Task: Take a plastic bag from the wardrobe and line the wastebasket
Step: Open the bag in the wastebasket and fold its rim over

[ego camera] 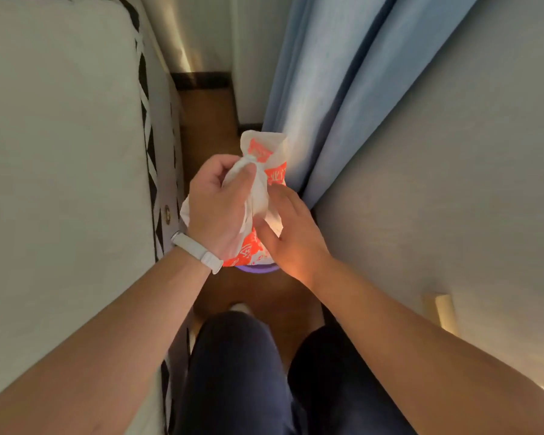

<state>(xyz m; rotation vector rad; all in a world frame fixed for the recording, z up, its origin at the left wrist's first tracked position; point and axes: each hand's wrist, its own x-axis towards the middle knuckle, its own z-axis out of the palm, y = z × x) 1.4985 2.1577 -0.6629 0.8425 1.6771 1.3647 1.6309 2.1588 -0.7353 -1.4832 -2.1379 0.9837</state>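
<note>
With the bag [266, 180] fetched, your left hand [215, 208] fingers clamped on it and your right hand [291, 233] fingers apart against it, lining remains: the basket [258, 269] shows at 6 o'clock below it.

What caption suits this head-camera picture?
Both hands gather a white-and-orange plastic bag above a purple wastebasket beside the bed.

Bag [264, 183] between left grip [217, 208] and right grip [291, 237]; wastebasket [258, 269] beneath; bed [60, 152] left, curtain [336, 95] right.
</note>
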